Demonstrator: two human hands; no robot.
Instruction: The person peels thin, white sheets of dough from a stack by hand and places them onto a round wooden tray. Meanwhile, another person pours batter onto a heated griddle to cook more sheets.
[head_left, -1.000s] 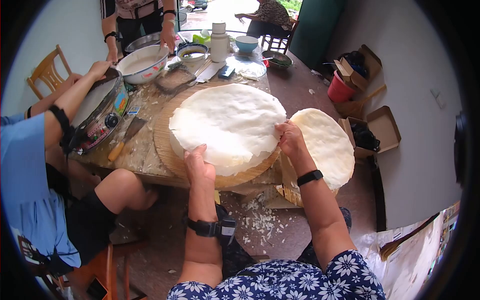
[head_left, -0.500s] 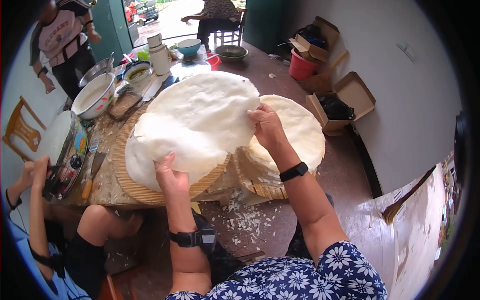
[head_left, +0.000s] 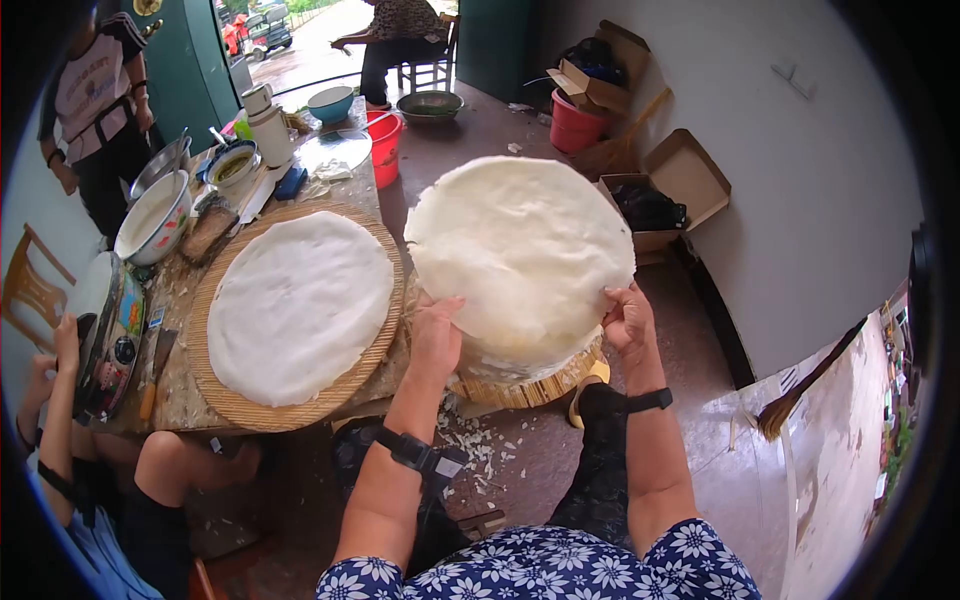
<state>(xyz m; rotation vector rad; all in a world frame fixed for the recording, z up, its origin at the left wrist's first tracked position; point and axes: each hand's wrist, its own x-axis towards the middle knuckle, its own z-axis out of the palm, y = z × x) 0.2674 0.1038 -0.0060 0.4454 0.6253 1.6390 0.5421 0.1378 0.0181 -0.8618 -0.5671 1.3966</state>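
A large, thin, pale round flatbread (head_left: 520,235) spreads over a stack of similar flatbreads (head_left: 520,367), mostly hidden under it. My left hand (head_left: 436,338) grips its near left edge, thumb on top and fingers partly hidden. At the near right edge, my right hand (head_left: 628,316) pinches the rim. The stack rests on a round slatted mat (head_left: 535,390). To the left, another white flatbread (head_left: 302,308) lies flat on a round woven mat (head_left: 208,375) on the table.
At the table's left stands a round griddle (head_left: 118,335), with a co-worker's hands (head_left: 55,365) beside it. Behind are a batter bowl (head_left: 155,215), a scraper (head_left: 155,375) and a red bucket (head_left: 383,150). Open cardboard boxes (head_left: 690,185) line the right wall. Crumbs (head_left: 480,450) litter the floor.
Both hands have carried the flatbread rightward from above the woven mat to over the stack. The white flatbread on that mat is now uncovered. My view has shifted too.
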